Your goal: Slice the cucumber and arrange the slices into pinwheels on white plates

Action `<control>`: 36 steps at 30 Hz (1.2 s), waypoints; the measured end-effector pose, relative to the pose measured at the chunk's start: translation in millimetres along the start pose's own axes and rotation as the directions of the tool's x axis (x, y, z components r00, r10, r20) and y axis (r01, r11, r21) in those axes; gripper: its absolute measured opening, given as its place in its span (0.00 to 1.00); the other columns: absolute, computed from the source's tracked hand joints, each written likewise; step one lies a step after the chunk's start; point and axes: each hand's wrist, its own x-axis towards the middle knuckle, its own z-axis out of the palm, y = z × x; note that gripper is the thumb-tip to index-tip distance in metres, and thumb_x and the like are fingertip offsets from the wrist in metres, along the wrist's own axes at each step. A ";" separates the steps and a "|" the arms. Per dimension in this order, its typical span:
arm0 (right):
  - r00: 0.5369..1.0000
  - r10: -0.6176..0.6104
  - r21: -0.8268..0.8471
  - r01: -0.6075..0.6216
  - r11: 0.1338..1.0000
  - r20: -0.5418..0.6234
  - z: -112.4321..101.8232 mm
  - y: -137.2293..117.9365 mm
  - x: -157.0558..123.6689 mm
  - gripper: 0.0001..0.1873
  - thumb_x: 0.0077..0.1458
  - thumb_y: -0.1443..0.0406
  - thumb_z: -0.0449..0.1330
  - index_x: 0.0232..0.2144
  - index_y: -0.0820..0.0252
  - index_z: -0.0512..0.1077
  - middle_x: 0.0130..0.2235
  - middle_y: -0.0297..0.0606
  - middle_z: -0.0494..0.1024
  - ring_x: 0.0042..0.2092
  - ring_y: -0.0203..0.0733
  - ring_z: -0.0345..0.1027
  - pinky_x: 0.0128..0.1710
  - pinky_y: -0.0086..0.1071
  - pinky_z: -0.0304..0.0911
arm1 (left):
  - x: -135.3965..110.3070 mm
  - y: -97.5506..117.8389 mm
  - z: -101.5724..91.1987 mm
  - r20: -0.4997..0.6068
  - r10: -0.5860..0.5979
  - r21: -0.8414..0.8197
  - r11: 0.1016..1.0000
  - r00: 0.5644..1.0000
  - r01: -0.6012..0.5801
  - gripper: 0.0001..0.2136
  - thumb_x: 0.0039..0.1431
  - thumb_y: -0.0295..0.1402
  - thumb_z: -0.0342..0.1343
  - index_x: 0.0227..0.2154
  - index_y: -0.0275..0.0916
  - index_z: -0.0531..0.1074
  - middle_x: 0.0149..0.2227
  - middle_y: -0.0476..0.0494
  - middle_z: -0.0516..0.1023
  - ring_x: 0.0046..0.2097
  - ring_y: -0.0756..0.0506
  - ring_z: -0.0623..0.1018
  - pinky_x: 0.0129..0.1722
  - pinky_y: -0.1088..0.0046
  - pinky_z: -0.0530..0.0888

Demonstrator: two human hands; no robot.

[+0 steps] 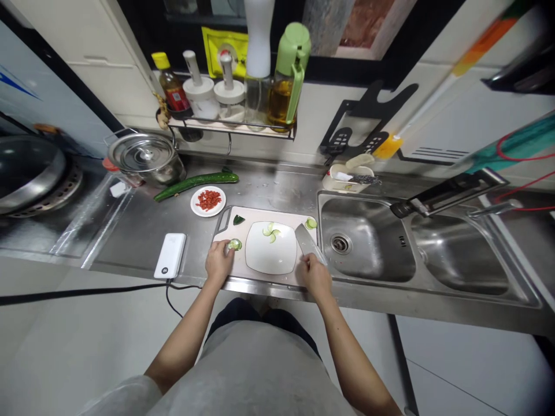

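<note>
My left hand (pixel 219 263) is at the left side of the pale cutting board (pixel 299 218), its fingers closed around some cucumber slices (pixel 235 244). In my right hand (pixel 318 276) is a kitchen knife (pixel 307 240), its broad blade pointing away from me over the board's right side. Between the hands a white plate (pixel 271 260) rests on the board, with several thin cucumber slices (pixel 271 232) fanned out near its far edge. A dark green cucumber end (pixel 238 219) lies at the board's far left, and more cucumber slices (pixel 311 223) sit at its far right corner.
Behind the board are a small plate of chopped red pieces (pixel 208 200) and a long cucumber (pixel 197 184). A white power bank (pixel 170 255) with a cable lies left. The double sink (pixel 368 237) adjoins the board's right side. A steel pot (pixel 147 156) stands back left.
</note>
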 end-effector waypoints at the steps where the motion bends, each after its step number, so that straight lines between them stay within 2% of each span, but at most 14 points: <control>1: 1.000 0.006 -0.012 -0.005 1.000 0.023 0.2 -0.2 0.2 0.14 0.62 0.61 0.47 0.41 0.58 0.71 0.35 0.39 0.76 0.36 0.41 0.68 0.31 0.30 0.50 | 0.2 -0.2 0.0 -0.006 0.000 -0.007 1.000 1.000 0.000 0.14 0.54 0.37 0.55 0.44 0.42 0.73 0.42 0.41 0.73 0.39 0.43 0.74 0.40 0.67 0.68; 4: 0.998 -0.049 -0.013 0.050 0.999 0.030 1.6 -0.1 1.0 0.19 0.63 0.54 0.46 0.37 0.58 0.73 0.35 0.41 0.77 0.38 0.42 0.68 0.31 0.30 0.50 | 2.4 -0.1 -0.2 -0.015 -0.014 -0.032 0.999 1.000 0.013 0.14 0.54 0.37 0.55 0.44 0.41 0.74 0.40 0.41 0.74 0.37 0.43 0.74 0.37 0.68 0.68; 11: 0.974 -0.204 0.085 0.213 0.973 -0.101 2.0 -4.9 1.6 0.14 0.62 0.60 0.47 0.38 0.59 0.72 0.36 0.40 0.76 0.40 0.41 0.66 0.36 0.29 0.53 | 13.5 -0.7 -2.8 -0.013 -0.095 -0.136 0.986 0.995 0.093 0.07 0.54 0.35 0.52 0.32 0.40 0.74 0.31 0.45 0.76 0.32 0.46 0.73 0.34 0.71 0.66; 15: 0.941 -0.306 0.163 0.327 0.931 -0.143 0.8 -35.1 0.0 0.14 0.63 0.61 0.47 0.39 0.60 0.71 0.36 0.39 0.76 0.40 0.41 0.66 0.38 0.29 0.55 | 14.6 -1.2 -5.1 0.003 -0.128 -0.266 0.956 0.992 0.124 0.07 0.53 0.35 0.52 0.31 0.40 0.73 0.29 0.47 0.75 0.31 0.47 0.73 0.34 0.72 0.67; 20: 0.856 -0.504 0.238 0.516 0.823 -0.111 8.9 -99.4 5.1 0.14 0.63 0.62 0.48 0.44 0.59 0.70 0.39 0.40 0.75 0.43 0.41 0.64 0.42 0.31 0.56 | 13.4 2.2 -11.1 0.034 -0.152 -0.539 0.830 0.988 0.146 0.08 0.52 0.37 0.54 0.31 0.39 0.71 0.28 0.46 0.75 0.31 0.48 0.73 0.35 0.71 0.70; 23: 0.800 -0.583 0.275 0.598 0.753 -0.144 18.3 -134.4 16.8 0.16 0.63 0.59 0.50 0.47 0.59 0.70 0.43 0.41 0.73 0.45 0.42 0.63 0.45 0.32 0.56 | 13.5 5.8 -18.1 0.053 -0.120 -0.630 0.766 0.991 0.126 0.09 0.51 0.38 0.55 0.30 0.38 0.70 0.29 0.46 0.75 0.32 0.48 0.73 0.36 0.71 0.70; 26: 0.764 -0.628 0.322 0.638 0.699 -0.148 28.1 -158.2 30.9 0.15 0.61 0.58 0.53 0.45 0.59 0.71 0.43 0.41 0.72 0.45 0.42 0.62 0.47 0.32 0.55 | 12.8 8.6 -25.5 0.068 -0.066 -0.650 0.754 0.995 0.095 0.09 0.51 0.39 0.56 0.30 0.38 0.70 0.30 0.46 0.75 0.33 0.49 0.73 0.37 0.72 0.70; 31: 0.690 -0.719 0.330 0.699 0.635 -0.078 40.9 -171.3 43.2 0.08 0.59 0.63 0.55 0.32 0.60 0.71 0.37 0.37 0.72 0.41 0.40 0.60 0.44 0.32 0.53 | 9.8 7.6 -29.0 0.084 -0.063 -0.674 0.732 0.995 0.103 0.09 0.52 0.39 0.56 0.31 0.38 0.69 0.29 0.48 0.73 0.30 0.51 0.71 0.34 0.74 0.69; 34: 0.678 -0.734 0.262 0.715 0.648 -0.035 44.3 -168.7 41.7 0.05 0.57 0.67 0.55 0.33 0.61 0.70 0.37 0.38 0.72 0.41 0.41 0.59 0.41 0.31 0.53 | 8.2 5.5 -27.3 0.092 -0.085 -0.706 0.697 0.992 0.126 0.09 0.52 0.38 0.56 0.31 0.37 0.69 0.26 0.50 0.71 0.27 0.52 0.69 0.31 0.75 0.68; 36: 0.674 -0.739 0.180 0.727 0.663 0.001 43.9 -165.8 38.7 0.06 0.54 0.69 0.55 0.35 0.61 0.71 0.38 0.39 0.72 0.41 0.42 0.59 0.40 0.31 0.53 | 7.7 5.1 -26.7 0.092 -0.095 -0.723 0.678 0.991 0.132 0.09 0.52 0.38 0.56 0.31 0.37 0.69 0.26 0.50 0.71 0.27 0.52 0.69 0.31 0.75 0.68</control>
